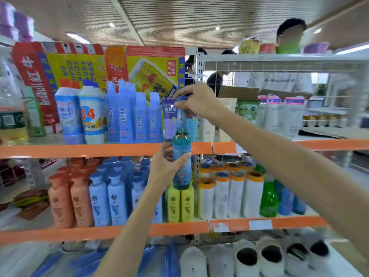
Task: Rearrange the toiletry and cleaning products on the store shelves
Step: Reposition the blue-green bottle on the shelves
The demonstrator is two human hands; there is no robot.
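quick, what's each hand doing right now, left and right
Left hand: closed in a grip around the body of the teal bottle.
Right hand: closed, pinching the same bottle's neck near the cap.

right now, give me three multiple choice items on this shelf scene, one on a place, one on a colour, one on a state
1. Where do the white slip-on shoes sit?
A. top shelf
B. middle shelf
C. bottom level, under the lower orange rail

2. What colour are the two bottles right below the held teal bottle?
A. yellow
B. orange
C. green

3. How is the teal bottle held?
A. left hand alone
B. both hands, right hand at its neck and cap, left hand round its body
C. it stands free on the shelf

Answers: 1 C, the shoes lie along the lowest level; 2 A, both are plainly yellow; 3 B, the right hand's fingers curl at the top while the left hand wraps the lower part.
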